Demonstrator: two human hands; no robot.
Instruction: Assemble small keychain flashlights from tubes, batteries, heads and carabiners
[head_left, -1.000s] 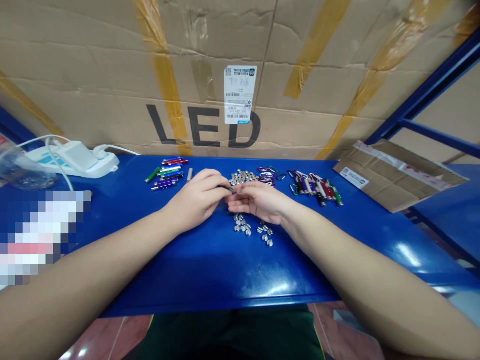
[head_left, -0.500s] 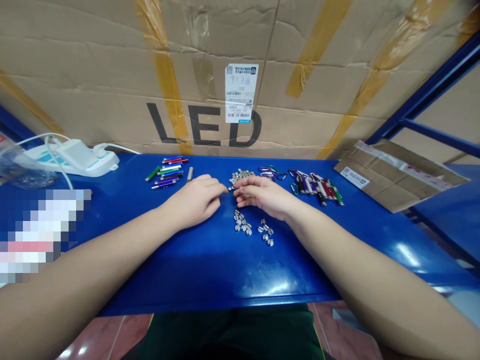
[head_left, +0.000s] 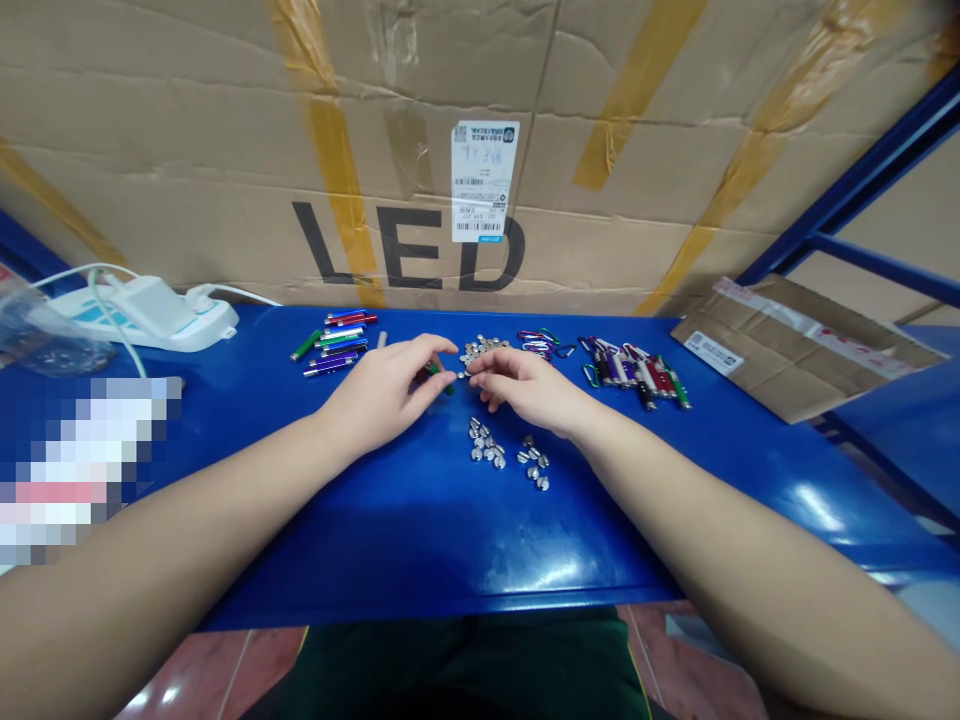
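My left hand (head_left: pixel 390 392) is curled round a small green tube (head_left: pixel 448 385), apparently a mini flashlight, mostly hidden behind the fingers. Its thumb and forefinger are apart. Facing it, my right hand (head_left: pixel 534 392) has loosely curved fingers, with a gap between forefinger and thumb; its lower fingers are partly hidden. A single button cell (head_left: pixel 462 376) lies by its fingertips. Just behind is a pile of button cells (head_left: pixel 480 346). Nearer me are two loose groups of silver button cells, one on the left (head_left: pixel 484 445) and one on the right (head_left: pixel 534 462).
Coloured metal tubes (head_left: pixel 337 345) lie at the left. Carabiners (head_left: pixel 536 342) and mini flashlights with clips (head_left: pixel 637 375) lie right of the pile. A power strip (head_left: pixel 217 325), a folded cardboard piece (head_left: pixel 795 350) and a large carton (head_left: pixel 225 180) bound the blue table (head_left: pixel 390 560).
My left hand has turned and spread its thumb from its forefinger, bringing the green tube into view. My right hand's fingers have curled slightly near the single button cell.
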